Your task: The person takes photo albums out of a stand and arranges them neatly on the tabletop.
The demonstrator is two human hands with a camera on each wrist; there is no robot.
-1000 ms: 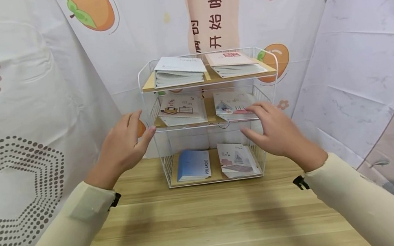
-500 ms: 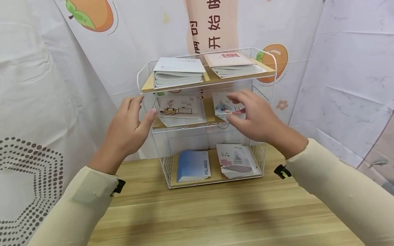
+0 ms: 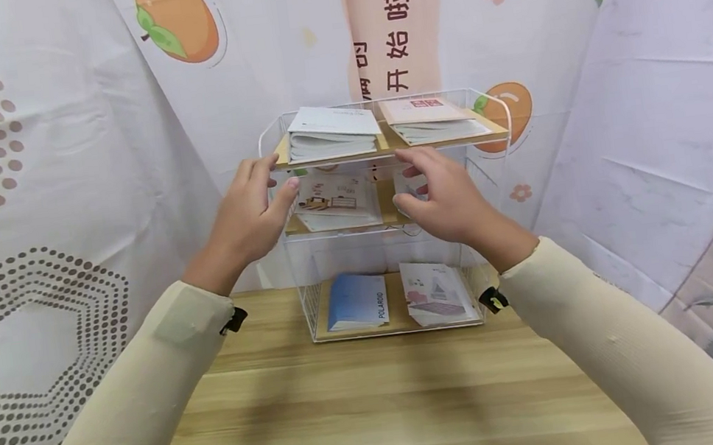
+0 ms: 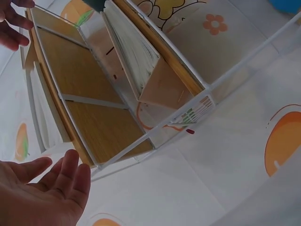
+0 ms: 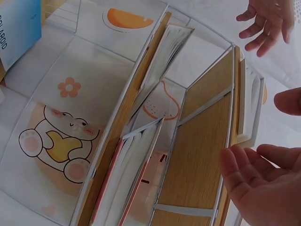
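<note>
My left hand [image 3: 248, 213] is raised at the left end of the wire rack, its fingers loosely bent and holding nothing. The fingertips are close to the top shelf's front edge, below a white album [image 3: 332, 129]. Before the gap between the top and middle tiers is my right hand [image 3: 440, 197], fingers spread and also without a hold. It overlaps the middle tier's right album, mostly hidden behind it. A pink-covered album [image 3: 428, 110] lies above that hand on the top board. In the right wrist view, the right fingertips [image 5: 235, 155] are right at the top board's edge.
The rack [image 3: 403, 332] has white wire sides and three wooden boards. An illustrated album [image 3: 330, 200] lies middle left. A blue POLAROID album [image 3: 354, 301] and a pale illustrated one [image 3: 435, 291] lie at the bottom. The wooden table [image 3: 367, 414] stretches in front; printed curtains hang around.
Both hands have risen from the middle tier's level to just below the top shelf. The right hand has also moved left, across the middle tier's right album. The albums stay in place.
</note>
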